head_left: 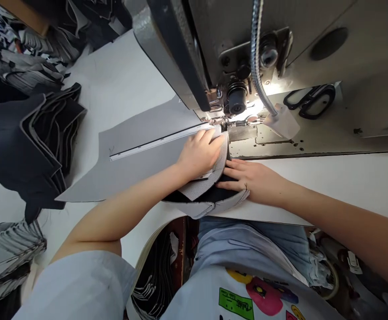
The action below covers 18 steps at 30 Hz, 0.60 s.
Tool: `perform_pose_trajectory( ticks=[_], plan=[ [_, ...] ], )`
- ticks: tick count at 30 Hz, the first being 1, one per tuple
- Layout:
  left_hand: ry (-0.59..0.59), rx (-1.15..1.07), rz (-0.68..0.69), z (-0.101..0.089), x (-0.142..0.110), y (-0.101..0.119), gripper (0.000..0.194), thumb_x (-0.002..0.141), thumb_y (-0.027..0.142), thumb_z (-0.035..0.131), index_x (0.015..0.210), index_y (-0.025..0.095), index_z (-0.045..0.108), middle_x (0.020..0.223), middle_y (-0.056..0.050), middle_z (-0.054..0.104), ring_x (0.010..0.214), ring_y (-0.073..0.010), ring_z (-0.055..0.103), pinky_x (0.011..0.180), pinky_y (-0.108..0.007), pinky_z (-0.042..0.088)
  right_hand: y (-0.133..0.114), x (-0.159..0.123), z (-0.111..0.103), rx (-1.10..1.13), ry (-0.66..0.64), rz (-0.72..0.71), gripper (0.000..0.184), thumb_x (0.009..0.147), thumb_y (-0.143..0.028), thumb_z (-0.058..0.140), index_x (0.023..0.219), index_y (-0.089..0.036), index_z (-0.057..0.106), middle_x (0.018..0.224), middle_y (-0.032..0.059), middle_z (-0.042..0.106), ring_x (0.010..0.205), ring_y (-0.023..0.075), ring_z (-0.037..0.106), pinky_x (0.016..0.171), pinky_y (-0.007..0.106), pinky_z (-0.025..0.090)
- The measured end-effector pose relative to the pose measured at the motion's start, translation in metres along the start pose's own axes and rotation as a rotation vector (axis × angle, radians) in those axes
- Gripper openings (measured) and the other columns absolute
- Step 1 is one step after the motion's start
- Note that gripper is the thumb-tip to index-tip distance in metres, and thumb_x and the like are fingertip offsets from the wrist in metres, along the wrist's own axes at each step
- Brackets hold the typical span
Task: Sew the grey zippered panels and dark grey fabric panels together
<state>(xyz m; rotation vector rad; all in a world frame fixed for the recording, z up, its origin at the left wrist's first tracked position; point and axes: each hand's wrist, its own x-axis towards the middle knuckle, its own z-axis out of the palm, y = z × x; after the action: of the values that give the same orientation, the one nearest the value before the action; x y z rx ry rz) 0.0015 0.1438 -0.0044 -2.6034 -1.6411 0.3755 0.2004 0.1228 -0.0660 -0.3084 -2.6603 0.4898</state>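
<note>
My left hand (200,154) rests by the needle area of a sewing machine (225,118), its fingers bent and closed on a curved grey fabric piece (222,166). That piece lies over a larger flat grey fabric panel (140,171), which bears a long pale strip (160,144) with a dark line. To the right, my right hand (252,180) lies flat with fingers stretched out, touching the edge of the dark fabric (225,191) and its folded grey border (197,208). The fabric's edge reaches under the presser foot, where the stitching point is partly hidden.
Black-handled scissors (314,101) lie on the machine's bed (280,146). A flexible metal lamp neck (257,58) hangs in front of the machine head. Stacked dark fabric pieces (23,138) sit at the left of the white table (114,80). More fabric bundles (10,258) are at the lower left.
</note>
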Motion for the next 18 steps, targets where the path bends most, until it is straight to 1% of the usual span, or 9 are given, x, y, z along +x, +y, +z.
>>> perform_pose_trajectory(
  ticks=[3, 5, 6, 8, 10, 12, 14, 16, 18],
  plan=[
    [-0.09, 0.019, -0.001, -0.014, -0.006, 0.006, 0.039, 0.099, 0.031, 0.04, 0.129, 0.015, 0.059, 0.124, -0.018, 0.061, 0.111, -0.0318, 0.059, 0.085, -0.04, 0.051, 0.007, 0.004, -0.004, 0.051, 0.006, 0.074, 0.04, 0.089, -0.014, 0.06, 0.127, -0.02, 0.069, 0.138, 0.0152, 0.062, 0.137, 0.0303, 0.049, 0.113, 0.052, 0.042],
    [-0.212, 0.002, 0.018, -0.024, -0.014, 0.01, 0.052, 0.097, 0.045, 0.047, 0.139, 0.015, 0.051, 0.117, -0.017, 0.063, 0.102, -0.0315, 0.064, 0.078, -0.038, 0.052, 0.008, 0.004, -0.012, 0.143, -0.001, 0.075, 0.037, 0.089, -0.02, 0.064, 0.125, -0.021, 0.071, 0.139, 0.0131, 0.062, 0.138, 0.0311, 0.048, 0.115, 0.053, 0.039],
    [-0.28, 0.0, 0.029, -0.028, -0.019, 0.012, 0.062, 0.094, 0.047, 0.051, 0.146, 0.015, 0.043, 0.114, -0.015, 0.064, 0.097, -0.0309, 0.066, 0.074, -0.036, 0.052, 0.007, 0.004, -0.017, 0.197, -0.023, 0.056, 0.034, 0.089, -0.025, 0.065, 0.122, -0.023, 0.072, 0.139, 0.0111, 0.062, 0.138, 0.0312, 0.047, 0.115, 0.054, 0.038],
    [-0.401, 0.029, 0.031, -0.034, -0.028, 0.014, 0.076, 0.089, 0.041, 0.057, 0.156, 0.019, 0.027, 0.11, -0.012, 0.067, 0.089, -0.0299, 0.069, 0.068, -0.034, 0.052, 0.001, 0.002, -0.026, 0.276, -0.103, 0.005, 0.032, 0.09, -0.035, 0.067, 0.12, -0.026, 0.073, 0.138, 0.0068, 0.063, 0.139, 0.0316, 0.047, 0.117, 0.055, 0.036],
    [-0.468, 0.06, 0.005, -0.037, -0.032, 0.011, 0.077, 0.089, 0.028, 0.053, 0.158, 0.021, 0.021, 0.106, -0.011, 0.071, 0.085, -0.0296, 0.071, 0.067, -0.033, 0.051, -0.01, 0.003, -0.028, 0.247, -0.174, -0.01, 0.034, 0.09, -0.04, 0.068, 0.12, -0.026, 0.073, 0.136, 0.0057, 0.066, 0.138, 0.0332, 0.048, 0.117, 0.056, 0.035],
    [-0.474, 0.012, -0.012, -0.036, -0.031, 0.006, 0.071, 0.09, 0.02, 0.045, 0.158, 0.023, 0.025, 0.104, -0.009, 0.073, 0.085, -0.0285, 0.071, 0.068, -0.033, 0.052, -0.023, 0.004, -0.023, 0.104, -0.181, 0.008, 0.035, 0.089, -0.037, 0.069, 0.12, -0.022, 0.074, 0.133, 0.0092, 0.067, 0.134, 0.0355, 0.053, 0.116, 0.057, 0.036],
    [-0.458, -0.103, -0.006, -0.032, -0.028, -0.001, 0.067, 0.09, 0.016, 0.038, 0.156, 0.025, 0.032, 0.1, -0.007, 0.075, 0.083, -0.0257, 0.071, 0.068, -0.031, 0.052, -0.035, 0.005, -0.011, -0.066, -0.135, 0.04, 0.034, 0.09, -0.029, 0.067, 0.122, -0.018, 0.073, 0.134, 0.0134, 0.066, 0.129, 0.036, 0.057, 0.113, 0.056, 0.039],
    [-0.437, -0.195, -0.004, -0.028, -0.023, -0.006, 0.065, 0.09, 0.015, 0.035, 0.154, 0.027, 0.037, 0.097, -0.005, 0.076, 0.079, -0.0235, 0.071, 0.066, -0.028, 0.051, -0.04, 0.005, 0.001, -0.163, -0.076, 0.039, 0.035, 0.092, -0.022, 0.063, 0.126, -0.019, 0.071, 0.136, 0.0135, 0.065, 0.128, 0.0343, 0.058, 0.111, 0.053, 0.043],
    [-0.426, -0.221, -0.01, -0.025, -0.019, -0.008, 0.065, 0.089, 0.016, 0.035, 0.153, 0.026, 0.038, 0.094, -0.005, 0.076, 0.076, -0.0234, 0.07, 0.065, -0.028, 0.05, -0.038, 0.004, 0.009, -0.187, -0.028, 0.018, 0.035, 0.094, -0.018, 0.059, 0.126, -0.022, 0.071, 0.136, 0.0118, 0.065, 0.13, 0.0327, 0.058, 0.111, 0.051, 0.044]
  ],
)
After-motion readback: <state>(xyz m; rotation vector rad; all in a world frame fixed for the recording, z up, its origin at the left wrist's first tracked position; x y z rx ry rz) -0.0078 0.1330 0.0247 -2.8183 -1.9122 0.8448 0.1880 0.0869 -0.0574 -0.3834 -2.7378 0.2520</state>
